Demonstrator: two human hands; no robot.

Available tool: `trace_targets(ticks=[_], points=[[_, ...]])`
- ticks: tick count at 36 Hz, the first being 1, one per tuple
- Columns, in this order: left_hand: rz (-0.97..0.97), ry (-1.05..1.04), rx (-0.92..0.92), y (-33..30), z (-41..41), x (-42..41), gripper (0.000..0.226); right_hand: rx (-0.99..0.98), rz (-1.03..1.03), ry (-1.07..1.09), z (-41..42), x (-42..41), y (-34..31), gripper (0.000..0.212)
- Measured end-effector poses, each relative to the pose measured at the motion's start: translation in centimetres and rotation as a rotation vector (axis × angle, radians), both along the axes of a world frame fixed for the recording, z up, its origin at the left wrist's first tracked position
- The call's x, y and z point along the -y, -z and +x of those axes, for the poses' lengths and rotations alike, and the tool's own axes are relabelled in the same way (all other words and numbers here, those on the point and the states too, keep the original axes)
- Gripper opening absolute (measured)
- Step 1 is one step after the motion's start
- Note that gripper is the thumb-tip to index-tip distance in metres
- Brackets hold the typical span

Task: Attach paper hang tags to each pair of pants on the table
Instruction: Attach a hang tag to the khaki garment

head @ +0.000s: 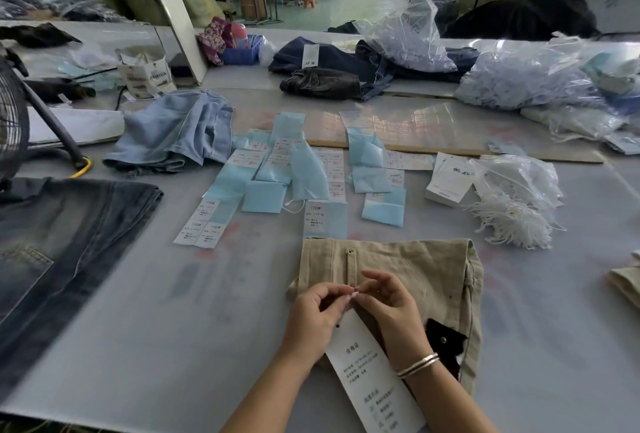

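The left hand (320,311) and right hand (388,301) meet fingertip to fingertip over the folded beige cotton pants (426,276) at the near table edge, both pinching something tiny at the top of the long white paper hang tag (367,373); the fastener itself is too small to make out. To do this well, I would keep the tag's hole steady at the belt loop and draw the fastening snug without tearing the paper. Pale blue size slips (325,219) beyond read "1103#" and "XL"; the tag's print is not legible.
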State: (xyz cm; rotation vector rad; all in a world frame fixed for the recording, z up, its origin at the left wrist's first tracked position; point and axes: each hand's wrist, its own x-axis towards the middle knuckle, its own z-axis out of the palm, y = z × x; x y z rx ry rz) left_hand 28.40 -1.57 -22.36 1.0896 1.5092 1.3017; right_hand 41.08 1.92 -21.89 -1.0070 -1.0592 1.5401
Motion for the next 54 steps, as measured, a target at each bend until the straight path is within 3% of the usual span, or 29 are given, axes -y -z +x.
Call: trace_targets(ticks=[4,9,20,35,40,44,47,54], points=[[0.088,-0.041,-0.222,0.4,0.3,0.0,0.012,-0.015,0.011,0.011,0.1,0.1,0.1,0.028],[0.111,-0.044,-0.313,0.7,0.3,-0.3,0.005,-0.022,0.017,0.038,0.2,0.1,0.4,0.027],[0.014,0.150,-0.212,0.9,-0.9,-0.6,0.018,-0.009,0.015,0.080,0.5,-0.1,1.3,0.026],[0.013,0.136,-0.217,0.8,-0.8,-0.7,0.015,0.044,0.050,0.026,0.2,-0.1,1.2,0.021],[-0.042,0.162,-0.089,0.4,-1.1,-0.6,0.013,0.047,0.039,-0.032,0.5,-0.1,0.8,0.015],[-0.052,0.162,-0.013,-0.4,-1.2,-0.7,0.015,0.163,0.115,-0.126,0.5,0.1,0.5,0.013],[-0.058,0.229,-0.055,-1.1,-1.1,-1.0,0.014,0.154,0.117,-0.079,0.3,0.4,0.7,0.017],[-0.076,0.152,0.069,-1.3,-1.4,-0.3,0.013,0.095,0.051,-0.026,0.2,0.2,0.7,0.014]])
